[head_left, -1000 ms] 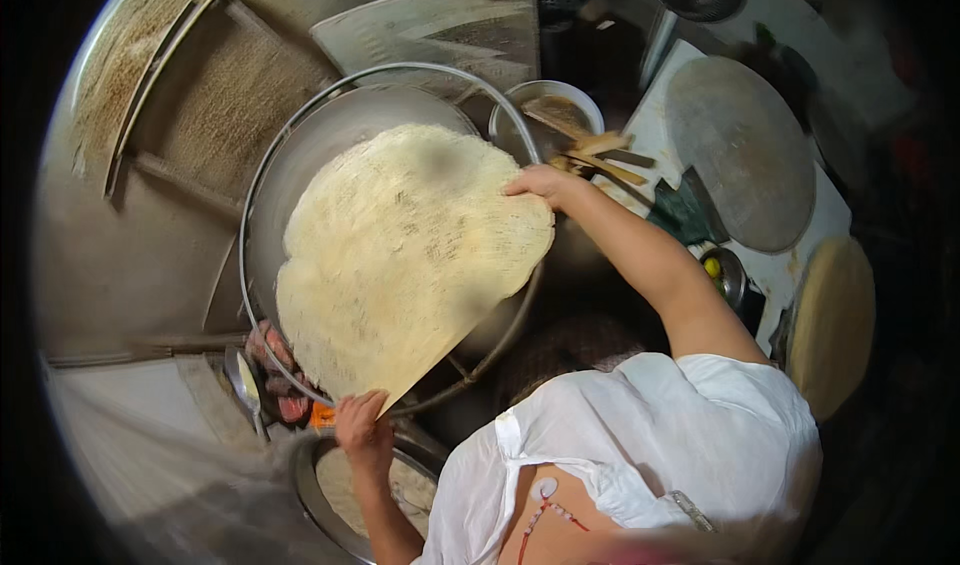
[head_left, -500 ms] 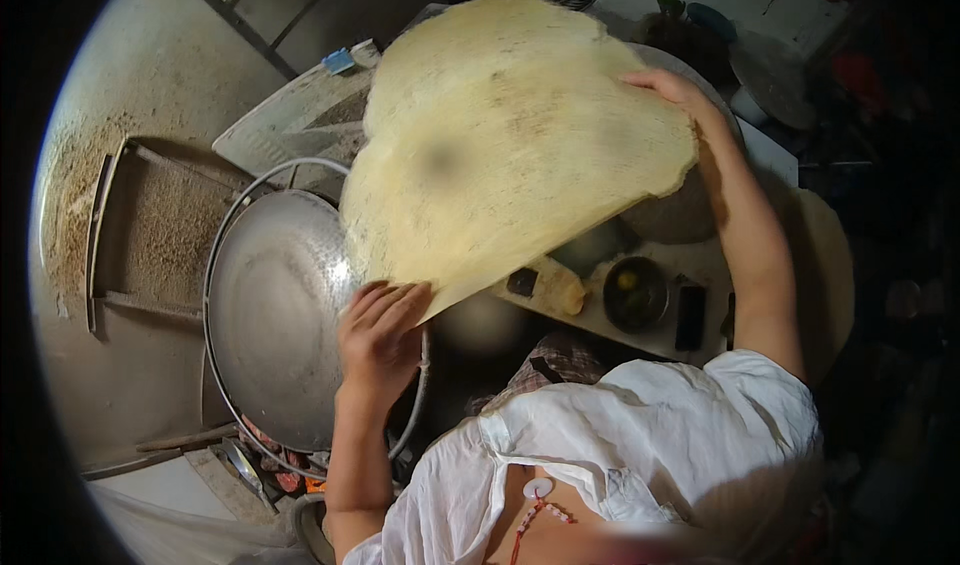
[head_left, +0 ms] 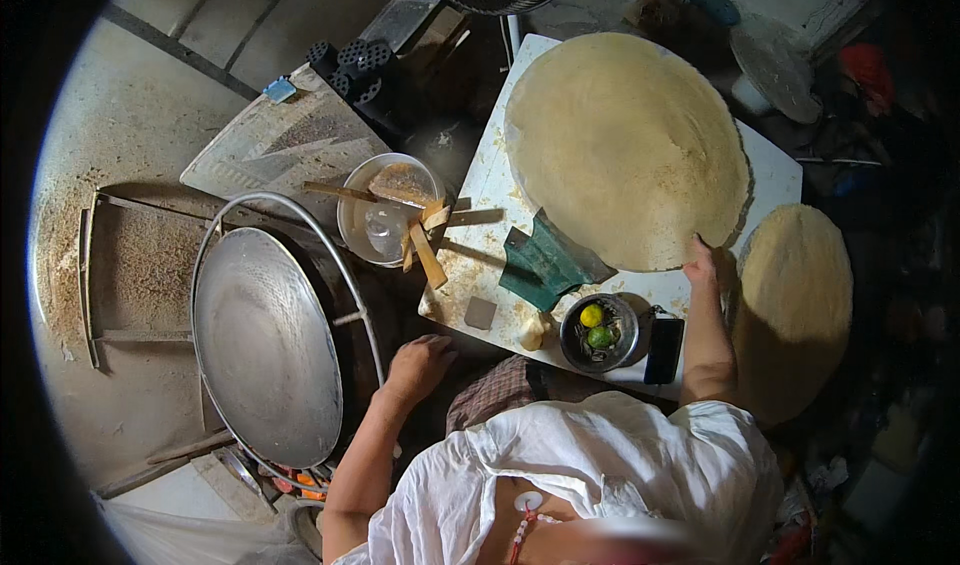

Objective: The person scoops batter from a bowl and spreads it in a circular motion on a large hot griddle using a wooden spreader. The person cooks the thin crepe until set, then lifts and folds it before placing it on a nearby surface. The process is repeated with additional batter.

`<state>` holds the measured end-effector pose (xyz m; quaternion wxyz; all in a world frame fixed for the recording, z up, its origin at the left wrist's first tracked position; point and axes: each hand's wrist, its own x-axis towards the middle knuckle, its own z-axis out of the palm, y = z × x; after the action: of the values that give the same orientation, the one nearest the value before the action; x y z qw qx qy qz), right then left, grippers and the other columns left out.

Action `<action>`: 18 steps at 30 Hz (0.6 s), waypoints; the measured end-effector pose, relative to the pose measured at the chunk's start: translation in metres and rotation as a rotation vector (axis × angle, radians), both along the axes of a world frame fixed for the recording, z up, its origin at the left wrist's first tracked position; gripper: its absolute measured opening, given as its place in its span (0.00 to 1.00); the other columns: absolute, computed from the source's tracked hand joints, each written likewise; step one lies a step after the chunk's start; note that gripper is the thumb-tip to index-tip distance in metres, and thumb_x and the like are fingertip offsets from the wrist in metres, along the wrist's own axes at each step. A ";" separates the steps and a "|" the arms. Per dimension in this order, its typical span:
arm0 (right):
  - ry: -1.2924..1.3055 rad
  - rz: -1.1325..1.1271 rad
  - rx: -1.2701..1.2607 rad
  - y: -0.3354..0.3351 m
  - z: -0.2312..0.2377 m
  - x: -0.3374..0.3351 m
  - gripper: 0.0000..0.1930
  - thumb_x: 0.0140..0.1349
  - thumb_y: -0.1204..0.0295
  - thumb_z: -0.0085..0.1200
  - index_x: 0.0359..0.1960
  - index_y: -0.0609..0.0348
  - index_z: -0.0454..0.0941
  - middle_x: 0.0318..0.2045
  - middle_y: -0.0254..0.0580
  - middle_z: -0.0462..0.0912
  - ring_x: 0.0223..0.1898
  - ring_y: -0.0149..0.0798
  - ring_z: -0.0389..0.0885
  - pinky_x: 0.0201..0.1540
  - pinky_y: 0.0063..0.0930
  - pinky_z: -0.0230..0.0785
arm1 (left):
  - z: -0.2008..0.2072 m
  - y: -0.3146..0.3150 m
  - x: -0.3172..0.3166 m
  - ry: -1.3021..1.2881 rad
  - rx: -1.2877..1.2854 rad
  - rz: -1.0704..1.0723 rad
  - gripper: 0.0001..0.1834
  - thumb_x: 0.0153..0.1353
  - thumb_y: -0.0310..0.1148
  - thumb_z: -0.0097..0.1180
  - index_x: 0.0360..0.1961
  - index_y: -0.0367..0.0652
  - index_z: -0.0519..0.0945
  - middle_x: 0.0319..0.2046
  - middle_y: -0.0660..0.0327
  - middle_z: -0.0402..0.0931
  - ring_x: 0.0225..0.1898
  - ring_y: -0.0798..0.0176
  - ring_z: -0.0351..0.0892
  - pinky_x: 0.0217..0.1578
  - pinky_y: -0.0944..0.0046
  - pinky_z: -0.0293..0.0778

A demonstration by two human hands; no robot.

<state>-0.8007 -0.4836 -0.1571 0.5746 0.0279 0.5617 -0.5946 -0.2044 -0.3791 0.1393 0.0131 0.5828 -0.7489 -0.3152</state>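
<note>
While the thin, round sheet (head_left: 630, 155) lies across the white table (head_left: 774, 173), the right hand (head_left: 702, 265) touches the sheet's near rim and the left hand (head_left: 420, 367) hovers by the table's corner (whether either hand's fingers are closed, I can't tell).

Head-worn fisheye view, looking down

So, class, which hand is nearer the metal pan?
Left. The left hand is right of the pan; the right hand is farther off, at the near edge of the round sheet.
</note>
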 end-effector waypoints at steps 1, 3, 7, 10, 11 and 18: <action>0.013 -0.007 0.057 -0.006 -0.008 0.006 0.14 0.59 0.61 0.59 0.45 0.48 0.76 0.37 0.26 0.81 0.37 0.29 0.79 0.31 0.25 0.69 | 0.012 0.008 0.013 -0.086 0.151 0.150 0.20 0.57 0.37 0.57 0.48 0.37 0.78 0.47 0.47 0.77 0.49 0.47 0.76 0.49 0.56 0.72; 0.054 -0.017 0.171 -0.013 -0.018 0.021 0.14 0.57 0.61 0.61 0.44 0.45 0.76 0.36 0.26 0.81 0.36 0.30 0.79 0.30 0.26 0.69 | 0.020 0.030 0.041 -0.150 0.193 0.403 0.18 0.57 0.36 0.59 0.46 0.36 0.79 0.36 0.49 0.81 0.39 0.50 0.82 0.42 0.59 0.75; 0.702 -0.004 0.694 -0.023 -0.029 -0.027 0.09 0.54 0.67 0.62 0.33 0.55 0.77 0.28 0.37 0.80 0.26 0.37 0.78 0.29 0.30 0.71 | 0.002 0.105 0.125 -0.030 0.055 0.897 0.13 0.57 0.38 0.58 0.35 0.37 0.82 0.27 0.47 0.80 0.30 0.51 0.82 0.33 0.59 0.74; 1.660 0.059 0.512 -0.061 0.050 0.058 0.11 0.53 0.75 0.56 0.38 0.66 0.78 0.34 0.47 0.83 0.36 0.42 0.82 0.39 0.34 0.72 | -0.013 0.214 0.170 -0.327 0.099 1.298 0.15 0.58 0.37 0.56 0.25 0.32 0.79 0.20 0.50 0.78 0.25 0.57 0.80 0.28 0.58 0.71; 1.563 0.077 0.170 -0.086 0.048 0.079 0.12 0.53 0.75 0.55 0.39 0.68 0.78 0.35 0.47 0.83 0.36 0.43 0.81 0.41 0.34 0.72 | -0.006 0.226 0.167 -0.337 0.109 1.323 0.17 0.59 0.37 0.56 0.22 0.31 0.77 0.18 0.51 0.77 0.22 0.56 0.77 0.27 0.57 0.70; 0.471 1.369 -0.410 -0.167 0.178 0.516 0.11 0.62 0.73 0.49 0.43 0.66 0.74 0.30 0.50 0.82 0.29 0.38 0.82 0.31 0.26 0.75 | -0.107 0.597 0.174 -0.851 0.846 1.381 0.21 0.64 0.42 0.45 0.37 0.32 0.81 0.38 0.41 0.79 0.42 0.46 0.80 0.44 0.50 0.74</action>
<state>-0.2843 -0.6503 0.0207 0.6740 -0.5630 0.4399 -0.1875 -0.0304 0.2179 0.0323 -0.2931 0.9243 0.0023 -0.2443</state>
